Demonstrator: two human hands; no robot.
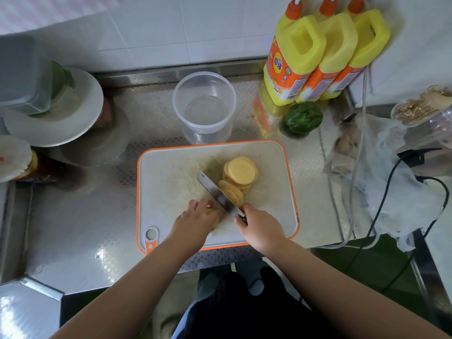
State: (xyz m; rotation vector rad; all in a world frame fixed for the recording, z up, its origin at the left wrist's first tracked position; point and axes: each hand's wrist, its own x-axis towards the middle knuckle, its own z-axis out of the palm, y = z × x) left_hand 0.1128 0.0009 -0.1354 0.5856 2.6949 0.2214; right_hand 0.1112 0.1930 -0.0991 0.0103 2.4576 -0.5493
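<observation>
Left hand (197,220) hides most of potato (216,221).

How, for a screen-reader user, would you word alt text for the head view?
A right hand cuts with a cleaver on an orange-rimmed cutting board while the left hand holds the potato piece. Cut slices lie beside the blade; a clear tub stands behind.

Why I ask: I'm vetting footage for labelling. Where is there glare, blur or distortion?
Head view: glare patches on the steel counter at lower left; the wide lens bows the bottles and counter edges; the plate and box at far left look soft; knife and slices are sharp, evenly lit.
</observation>
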